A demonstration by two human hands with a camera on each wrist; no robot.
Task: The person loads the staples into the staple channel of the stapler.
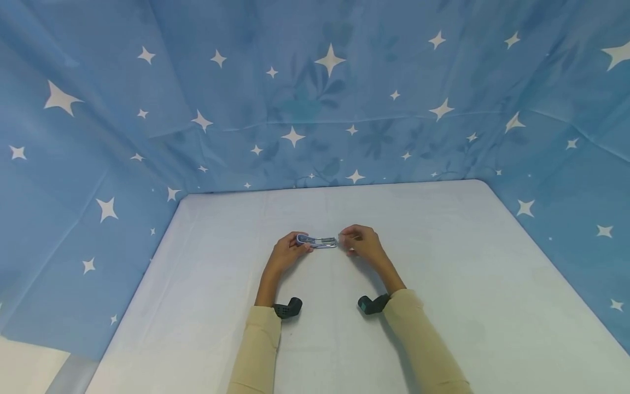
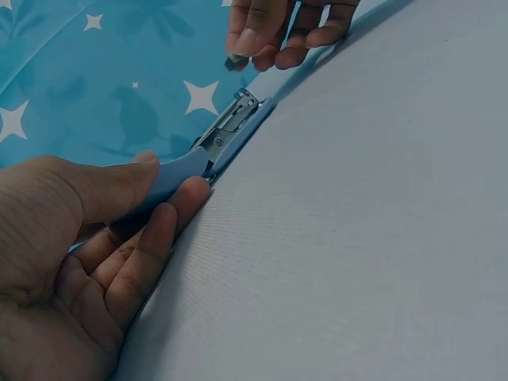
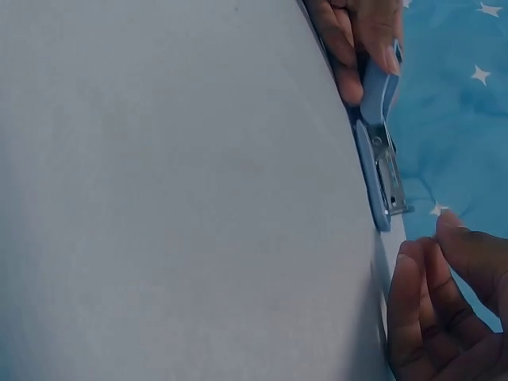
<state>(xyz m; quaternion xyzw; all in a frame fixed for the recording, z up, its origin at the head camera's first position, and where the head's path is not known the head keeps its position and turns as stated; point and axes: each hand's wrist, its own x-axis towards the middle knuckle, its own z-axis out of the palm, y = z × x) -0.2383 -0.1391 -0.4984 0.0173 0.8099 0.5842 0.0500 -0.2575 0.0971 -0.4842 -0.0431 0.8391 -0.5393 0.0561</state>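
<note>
A blue stapler [image 1: 322,242] with a silver metal rail lies lengthwise across the table, its rail end pointing right. My left hand [image 1: 287,253] grips the handle end, thumb [image 2: 119,189] on top and fingers underneath. The metal rail [image 3: 387,171] is exposed above the blue base in the right wrist view. Just off that end, my right hand [image 1: 363,242] pinches a small grey piece [image 2: 236,62], apparently a short strip of staples, between thumb and finger. It is apart from the stapler in the left wrist view. In the right wrist view the fingertips hide the piece.
The white-covered table [image 1: 467,262] spreads out around both hands. A blue curtain [image 1: 295,98] with white stars hangs behind the far edge and along both sides. Dark wrist cameras [image 1: 288,308] sit at both cuffs.
</note>
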